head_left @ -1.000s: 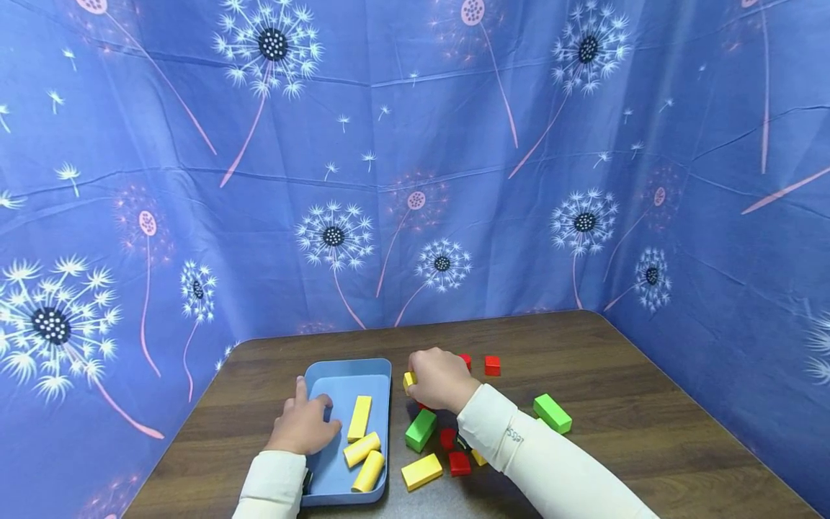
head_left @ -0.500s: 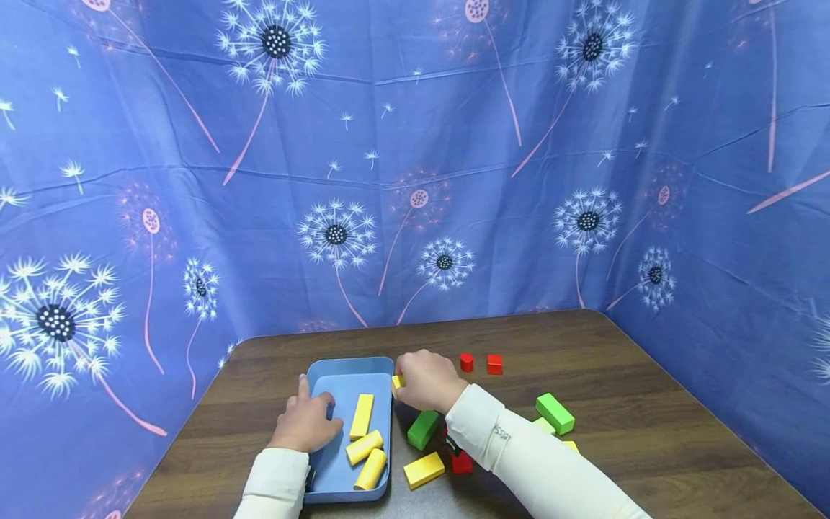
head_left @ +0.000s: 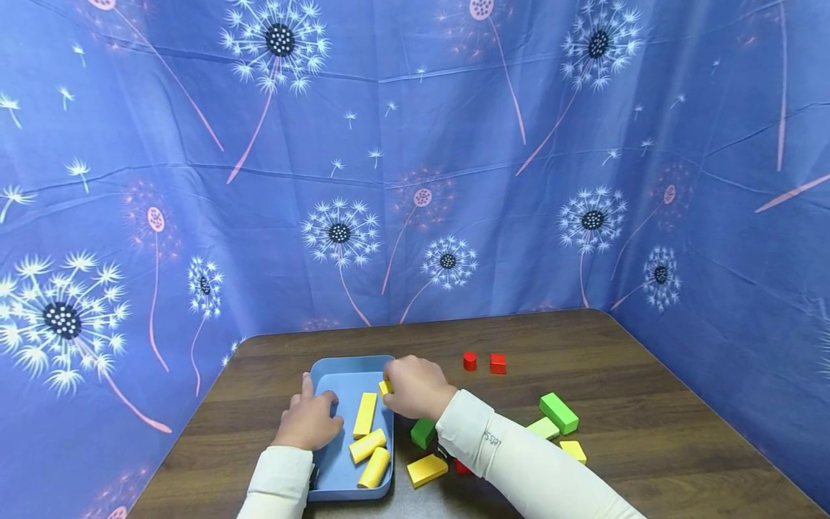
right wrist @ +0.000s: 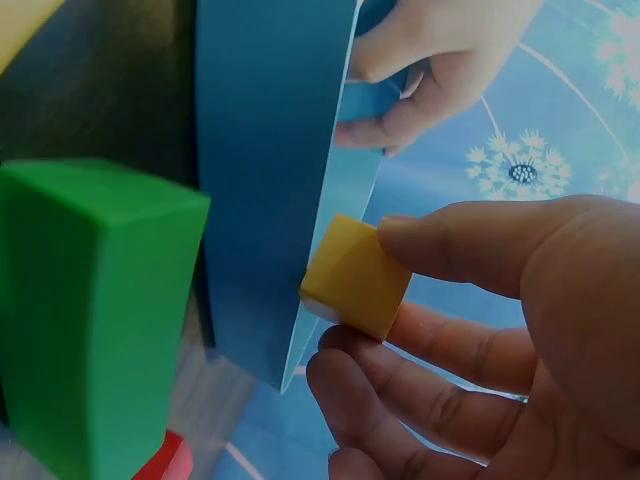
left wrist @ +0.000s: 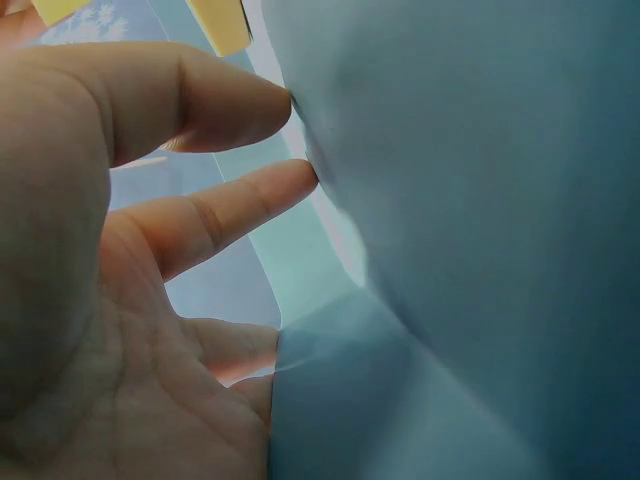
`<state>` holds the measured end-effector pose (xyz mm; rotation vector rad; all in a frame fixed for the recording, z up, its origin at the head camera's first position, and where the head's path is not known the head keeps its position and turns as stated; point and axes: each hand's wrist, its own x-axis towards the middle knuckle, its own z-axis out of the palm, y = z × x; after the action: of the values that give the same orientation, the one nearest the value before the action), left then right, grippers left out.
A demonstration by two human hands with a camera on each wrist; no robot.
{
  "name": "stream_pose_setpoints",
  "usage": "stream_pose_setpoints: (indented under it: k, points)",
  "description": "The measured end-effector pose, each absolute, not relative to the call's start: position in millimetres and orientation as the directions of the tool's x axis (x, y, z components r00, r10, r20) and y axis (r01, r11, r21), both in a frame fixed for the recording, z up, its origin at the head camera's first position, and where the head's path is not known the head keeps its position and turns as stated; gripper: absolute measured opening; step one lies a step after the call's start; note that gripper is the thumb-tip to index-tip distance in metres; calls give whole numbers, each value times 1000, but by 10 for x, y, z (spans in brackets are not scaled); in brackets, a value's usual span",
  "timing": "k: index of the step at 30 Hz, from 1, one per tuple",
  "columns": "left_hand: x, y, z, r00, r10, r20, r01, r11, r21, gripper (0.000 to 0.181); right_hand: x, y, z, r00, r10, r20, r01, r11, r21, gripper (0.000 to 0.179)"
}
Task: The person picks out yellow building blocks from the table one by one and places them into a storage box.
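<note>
My right hand pinches a small yellow block between thumb and fingers. It holds the block at the right wall of the blue tray, near the tray's far end. My left hand reaches over the tray's left side with its fingers spread, and in the left wrist view its fingertips touch the tray's blue surface. Lying in the tray are a yellow rectangular block and two yellow cylinders, one behind the other.
Right of the tray lie a green block and a yellow block. A red cylinder and a red cube stand farther back. Beyond the right forearm are a green block, a pale green block and a yellow piece.
My right hand has moved left with the yellow block, from over the loose blocks to the tray's right wall. The left hand has stayed at the tray.
</note>
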<state>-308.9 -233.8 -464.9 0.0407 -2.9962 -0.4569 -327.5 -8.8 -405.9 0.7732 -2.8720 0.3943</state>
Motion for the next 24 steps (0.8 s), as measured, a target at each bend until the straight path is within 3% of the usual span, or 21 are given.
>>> stream_pose_setpoints:
  k: [24]
  points:
    - [-3053, -2333, -4606, -992, -18, 126, 18, 960, 280, 39, -3224, -280, -4243, -842, -510, 174, -527, 847, -68, 19]
